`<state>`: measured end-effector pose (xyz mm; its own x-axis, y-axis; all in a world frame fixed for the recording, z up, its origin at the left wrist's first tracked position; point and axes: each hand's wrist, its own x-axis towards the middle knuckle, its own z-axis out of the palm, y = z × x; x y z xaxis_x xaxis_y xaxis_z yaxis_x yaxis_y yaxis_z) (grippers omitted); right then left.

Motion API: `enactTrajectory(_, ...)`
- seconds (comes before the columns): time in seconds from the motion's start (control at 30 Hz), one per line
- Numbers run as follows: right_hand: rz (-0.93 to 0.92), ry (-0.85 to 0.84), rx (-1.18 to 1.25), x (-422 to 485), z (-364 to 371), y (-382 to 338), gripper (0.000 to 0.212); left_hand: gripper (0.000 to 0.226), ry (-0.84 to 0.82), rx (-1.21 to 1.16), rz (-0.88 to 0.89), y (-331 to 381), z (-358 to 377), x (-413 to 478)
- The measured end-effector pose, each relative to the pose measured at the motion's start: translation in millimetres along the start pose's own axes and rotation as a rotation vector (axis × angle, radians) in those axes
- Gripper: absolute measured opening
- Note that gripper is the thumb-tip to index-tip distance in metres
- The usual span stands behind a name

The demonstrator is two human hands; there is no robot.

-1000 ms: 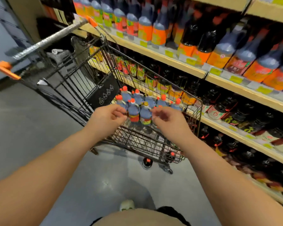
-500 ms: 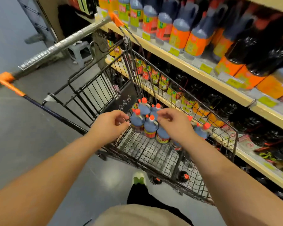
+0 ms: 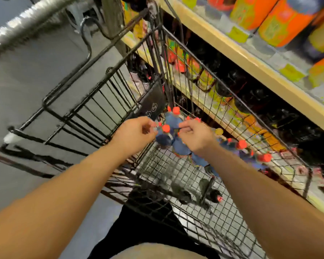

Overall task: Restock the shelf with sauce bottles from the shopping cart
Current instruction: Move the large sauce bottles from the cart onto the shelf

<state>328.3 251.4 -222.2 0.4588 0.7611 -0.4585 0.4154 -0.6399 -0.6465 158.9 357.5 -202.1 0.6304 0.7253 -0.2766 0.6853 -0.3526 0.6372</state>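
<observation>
Several blue sauce bottles (image 3: 165,140) with orange-red caps stand in the far corner of the black wire shopping cart (image 3: 223,208). More of them (image 3: 241,146) line its right wall. My left hand (image 3: 133,134) hovers at the left of the cluster with its fingers curled, fingertips close to a cap; blur hides whether it holds anything. My right hand (image 3: 195,136) is over the cluster and its curled fingers close round the neck of one sauce bottle (image 3: 181,147). The shelf (image 3: 251,58) runs along the right, stocked with bottles.
The cart's handle (image 3: 26,23) crosses the upper left, its child seat flap (image 3: 94,101) folded behind the basket. Large orange-labelled bottles (image 3: 281,19) fill the upper shelf and dark bottles (image 3: 251,94) the lower ones. Grey floor (image 3: 26,75) lies to the left.
The view has closed in on the cart and tilted down. Both hands have dropped lower onto the bottle cluster, and the right hand's fingers have curled over a bottle neck.
</observation>
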Motion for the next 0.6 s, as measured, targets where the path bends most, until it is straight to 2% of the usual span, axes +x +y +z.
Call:
enactTrajectory(0.23,0.088,-0.11,-0.196,75.0,53.1,16.7,0.04,0.011,-0.08,0.007,-0.022,-28.5,19.3,43.3)
enactTrajectory(0.37,0.086,-0.152,-0.371,100.1,79.3,27.9,0.02,0.011,-0.124,-0.024,-0.05,-40.1,24.3,53.0)
enactTrajectory(0.5,0.017,-0.208,-0.512,110.1,89.7,36.3,0.023,0.014,-0.146,-0.067,-0.094,-51.3,27.1,56.2)
enactTrajectory(0.6,-0.133,-0.172,-0.727,108.8,84.3,33.4,0.021,0.014,-0.141,-0.086,-0.102,-58.5,29.1,55.4)
